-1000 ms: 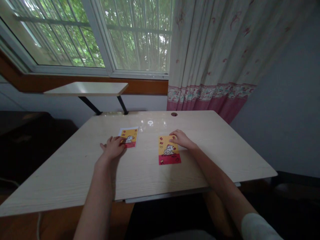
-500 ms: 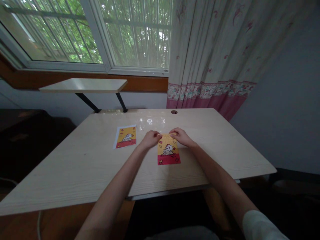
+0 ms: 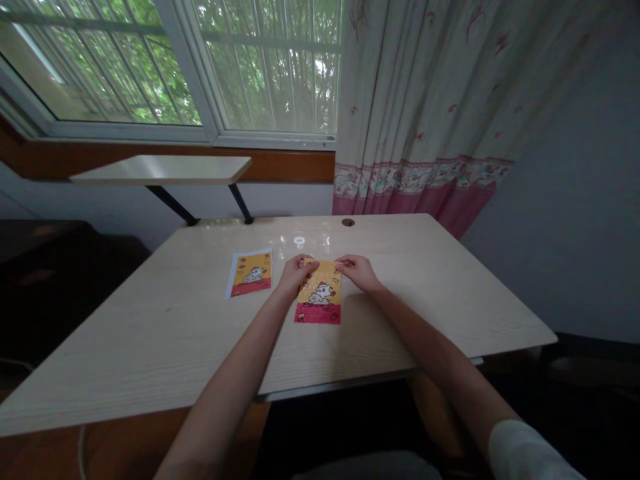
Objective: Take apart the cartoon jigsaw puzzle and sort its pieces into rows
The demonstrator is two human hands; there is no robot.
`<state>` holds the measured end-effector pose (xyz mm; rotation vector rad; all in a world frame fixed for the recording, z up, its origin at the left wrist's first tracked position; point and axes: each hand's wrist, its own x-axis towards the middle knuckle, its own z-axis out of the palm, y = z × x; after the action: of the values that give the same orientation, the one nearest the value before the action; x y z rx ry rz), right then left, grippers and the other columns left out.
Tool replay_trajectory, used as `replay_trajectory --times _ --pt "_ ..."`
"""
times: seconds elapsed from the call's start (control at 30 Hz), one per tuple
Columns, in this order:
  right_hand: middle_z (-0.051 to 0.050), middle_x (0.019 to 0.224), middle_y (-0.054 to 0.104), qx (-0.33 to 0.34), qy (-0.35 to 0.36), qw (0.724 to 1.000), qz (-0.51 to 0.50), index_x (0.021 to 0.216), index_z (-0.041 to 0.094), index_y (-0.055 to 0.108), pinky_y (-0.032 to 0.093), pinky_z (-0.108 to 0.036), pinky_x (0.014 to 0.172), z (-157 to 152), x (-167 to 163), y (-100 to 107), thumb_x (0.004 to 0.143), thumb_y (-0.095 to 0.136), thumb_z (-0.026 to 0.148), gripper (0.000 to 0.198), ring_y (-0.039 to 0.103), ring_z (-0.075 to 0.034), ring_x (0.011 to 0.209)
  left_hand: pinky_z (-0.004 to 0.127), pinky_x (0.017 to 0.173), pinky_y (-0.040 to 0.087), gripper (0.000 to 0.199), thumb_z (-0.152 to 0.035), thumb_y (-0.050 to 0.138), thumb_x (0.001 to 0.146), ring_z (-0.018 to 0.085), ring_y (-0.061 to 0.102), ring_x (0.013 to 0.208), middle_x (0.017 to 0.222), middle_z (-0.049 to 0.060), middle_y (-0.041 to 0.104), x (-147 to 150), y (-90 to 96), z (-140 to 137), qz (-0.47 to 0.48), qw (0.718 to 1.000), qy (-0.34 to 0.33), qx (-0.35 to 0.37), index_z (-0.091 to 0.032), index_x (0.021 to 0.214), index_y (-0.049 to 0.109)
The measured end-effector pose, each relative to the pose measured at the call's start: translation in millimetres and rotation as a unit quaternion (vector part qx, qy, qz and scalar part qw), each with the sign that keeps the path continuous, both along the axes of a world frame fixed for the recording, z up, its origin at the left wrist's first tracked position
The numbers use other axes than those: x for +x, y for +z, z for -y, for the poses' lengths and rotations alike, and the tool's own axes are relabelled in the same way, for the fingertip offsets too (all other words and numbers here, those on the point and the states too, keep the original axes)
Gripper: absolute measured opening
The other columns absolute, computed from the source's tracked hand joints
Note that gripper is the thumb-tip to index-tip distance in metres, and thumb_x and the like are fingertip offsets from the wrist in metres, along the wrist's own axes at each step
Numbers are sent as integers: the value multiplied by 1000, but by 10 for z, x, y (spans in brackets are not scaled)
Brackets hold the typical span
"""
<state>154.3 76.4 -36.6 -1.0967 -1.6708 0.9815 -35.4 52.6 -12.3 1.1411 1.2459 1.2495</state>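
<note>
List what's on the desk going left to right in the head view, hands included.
White-edged yellow and red cartoon card lying flat → left hand → yellow and red cartoon packet held at its top corners → right hand. All sit over the pale wooden desk.

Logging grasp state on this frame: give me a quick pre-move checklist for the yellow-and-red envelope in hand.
1. Left hand on the top left corner of the yellow-and-red cartoon paper envelope: ok.
2. Right hand on its top right corner: ok.
3. Envelope lifted off the pale wooden table: cannot tell; its top edge looks raised, while the lower edge seems at the surface.
4. Second yellow-and-red envelope with white border apart from the hands, flat on the table to the left: ok.
5. Table around the held envelope free of other items: ok.
6. Envelope flap open or sealed: cannot tell; fingers cover the top edge.
</note>
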Motion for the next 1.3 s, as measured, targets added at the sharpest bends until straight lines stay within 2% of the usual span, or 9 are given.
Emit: replay_trajectory --times 0.1,0.23,0.3,0.4,0.5,0.8,1.03,1.17,1.3 --pt "-6 77 70 34 -45 997 43 85 15 68 51 -25 65 19 -40 -3 74 63 31 20 64 -15 68 21 44 38 35 -39 71 51 10 50 45 56 -3 55 5 -18 -11 -21 1000 2 12 -16 73 56" --pt "-4 75 69 60 -67 993 82 82 16 67 50 -24 63 56 -77 27 75 62 29 16 64 -15 67 24 49 40 24 -37 62 63 14 53 52 62 0 58 -4 -64 -8 -170 982 21 75 -17 74 58" --pt "-4 75 69 67 -66 991 101 81 17 67 50 -25 63 83 -88 58 76 61 29 14 64 -15 67 28 59 44 22 -35 59 67 18 57 65 73 4 63 -1 -44 28 -292 946 16 137 -18 80 62" --pt "-3 74 69 76 -56 988 126 80 19 67 50 -26 63 117 -92 91 77 61 29 12 64 -16 68 35 79 42 27 -38 59 72 25 56 93 99 9 63 27 26 92 -463 852 -5 244 -20 92 66" --pt "-3 76 70 71 -32 992 102 80 20 68 50 -27 65 112 -86 74 77 61 33 15 65 -17 71 37 82 39 26 -38 53 79 26 54 94 97 10 64 54 65 105 -536 804 -39 255 -20 91 67" --pt "-6 76 69 -32 48 996 -61 76 14 67 50 -29 68 -54 -38 0 64 68 46 34 63 -15 69 32 78 39 24 -36 52 83 22 54 83 83 6 69 18 -30 -3 -461 847 -109 243 -20 89 68" --pt "-3 67 65 -93 -14 993 -70 80 14 64 43 -22 46 -104 -1 -42 69 62 45 33 53 -8 46 33 80 39 23 -34 50 84 22 53 86 85 7 68 8 5 28 -472 830 -132 266 -19 89 67" --pt "-4 72 68 -1 -46 998 45 82 16 67 47 -25 60 -82 40 -18 74 61 32 19 60 -13 60 32 79 40 25 -35 48 84 22 54 85 82 8 66 5 39 56 -462 843 -113 251 -17 87 66" --pt "-7 86 70 113 -8 977 178 80 18 70 44 -32 79 -20 50 68 82 54 28 19 60 -18 81 32 77 41 27 -35 47 84 22 53 84 83 8 65 1 30 54 -451 853 -112 237 -17 90 65"
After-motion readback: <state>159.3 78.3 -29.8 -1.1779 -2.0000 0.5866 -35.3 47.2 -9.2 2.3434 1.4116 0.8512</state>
